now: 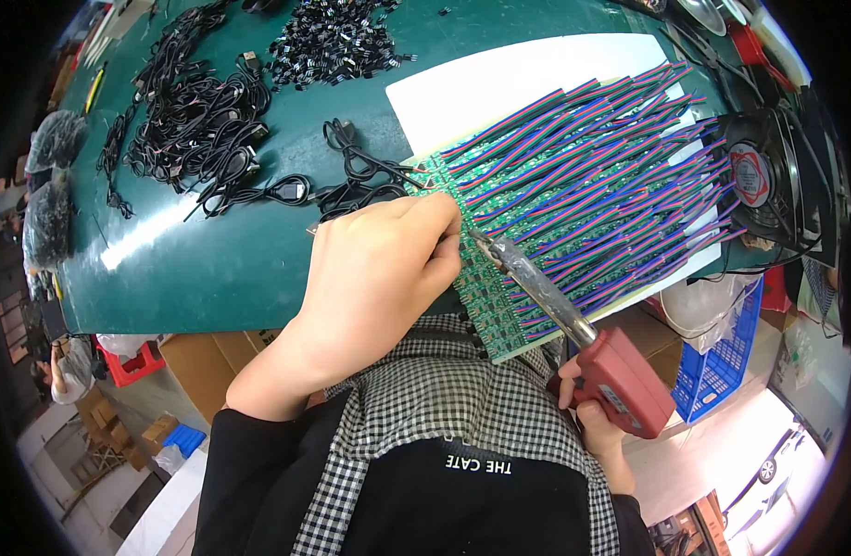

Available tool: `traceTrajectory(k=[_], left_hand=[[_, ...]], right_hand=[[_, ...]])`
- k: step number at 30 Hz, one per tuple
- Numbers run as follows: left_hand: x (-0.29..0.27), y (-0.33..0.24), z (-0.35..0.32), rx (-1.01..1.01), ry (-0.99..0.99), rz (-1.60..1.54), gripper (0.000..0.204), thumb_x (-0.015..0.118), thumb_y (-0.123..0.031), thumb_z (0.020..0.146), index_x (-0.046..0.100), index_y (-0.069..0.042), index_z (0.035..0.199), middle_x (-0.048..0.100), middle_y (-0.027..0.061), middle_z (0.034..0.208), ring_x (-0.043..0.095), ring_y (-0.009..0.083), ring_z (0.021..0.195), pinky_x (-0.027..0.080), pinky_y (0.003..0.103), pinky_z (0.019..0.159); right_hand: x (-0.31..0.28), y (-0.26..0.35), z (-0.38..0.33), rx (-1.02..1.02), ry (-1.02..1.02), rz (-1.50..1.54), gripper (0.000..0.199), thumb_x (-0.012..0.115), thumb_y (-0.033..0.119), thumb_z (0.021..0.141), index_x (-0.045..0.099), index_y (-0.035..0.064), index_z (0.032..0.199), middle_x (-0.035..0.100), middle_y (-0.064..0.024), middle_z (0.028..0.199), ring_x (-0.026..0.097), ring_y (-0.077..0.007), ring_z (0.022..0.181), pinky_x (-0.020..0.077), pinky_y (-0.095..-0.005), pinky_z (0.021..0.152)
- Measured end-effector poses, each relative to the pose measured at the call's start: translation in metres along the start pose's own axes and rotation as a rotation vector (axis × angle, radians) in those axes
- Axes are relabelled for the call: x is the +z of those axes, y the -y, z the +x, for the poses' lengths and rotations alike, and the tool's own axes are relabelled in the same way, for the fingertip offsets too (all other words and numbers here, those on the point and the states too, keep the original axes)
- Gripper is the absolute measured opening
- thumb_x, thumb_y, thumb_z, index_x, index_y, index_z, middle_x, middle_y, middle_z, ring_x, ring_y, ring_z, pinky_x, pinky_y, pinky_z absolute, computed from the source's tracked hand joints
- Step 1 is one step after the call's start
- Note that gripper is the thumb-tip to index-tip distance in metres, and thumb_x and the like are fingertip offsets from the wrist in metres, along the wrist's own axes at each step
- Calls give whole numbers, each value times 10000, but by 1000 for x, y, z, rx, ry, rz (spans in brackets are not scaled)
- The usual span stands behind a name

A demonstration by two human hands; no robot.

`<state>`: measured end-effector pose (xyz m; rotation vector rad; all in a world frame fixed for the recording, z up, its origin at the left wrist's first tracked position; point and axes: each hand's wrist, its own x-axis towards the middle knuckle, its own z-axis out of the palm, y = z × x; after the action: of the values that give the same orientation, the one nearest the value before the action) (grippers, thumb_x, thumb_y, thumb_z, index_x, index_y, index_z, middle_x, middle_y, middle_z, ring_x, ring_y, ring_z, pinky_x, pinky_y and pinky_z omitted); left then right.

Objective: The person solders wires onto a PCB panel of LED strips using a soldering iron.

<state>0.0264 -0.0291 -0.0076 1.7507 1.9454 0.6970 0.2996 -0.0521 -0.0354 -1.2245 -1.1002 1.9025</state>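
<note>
My left hand (379, 264) is closed in a pinch at the left edge of a panel of green circuit boards (485, 310). A black USB cable (351, 196) runs in under that hand; its end is hidden by my fingers. My right hand (597, 431) grips the red handle of a soldering gun (629, 385). The gun's long metal barrel slants up to the left, and its tip is at the boards beside my left fingertips. Whether the tip touches is hard to tell. Rows of multicoloured ribbon wires (583, 176) stretch from the boards to the right.
The panel lies on a white sheet (434, 93) on a green table (203, 287). Tangled black USB cables (194, 130) and a heap of small black connectors (333, 42) lie farther back. A black fan (768, 171) stands at the right. A blue crate (722, 357) is below the table edge.
</note>
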Motion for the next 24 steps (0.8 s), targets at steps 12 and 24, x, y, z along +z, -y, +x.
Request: traceTrajectory(k=[12,24], left_hand=[[4,-1,0,85,-55,114,107,633,-19,702,549,-58,757,503,50,583,489,174,475,385,301,456],[4,-4,3,79,-29,103,101,634,-26,712,555,-46,771,535,62,624,506,193,495,403,303,474]], right_hand=[[-21,-34,-14,-111,-49,-376,557,771,87,652,548,-51,1143,643,-115,996,651,-213,863,516,-299,743],[-13,5,-10,-84,-4,-232,369,723,263,705,619,17,960,653,-62,744,609,-162,639,471,-256,592]])
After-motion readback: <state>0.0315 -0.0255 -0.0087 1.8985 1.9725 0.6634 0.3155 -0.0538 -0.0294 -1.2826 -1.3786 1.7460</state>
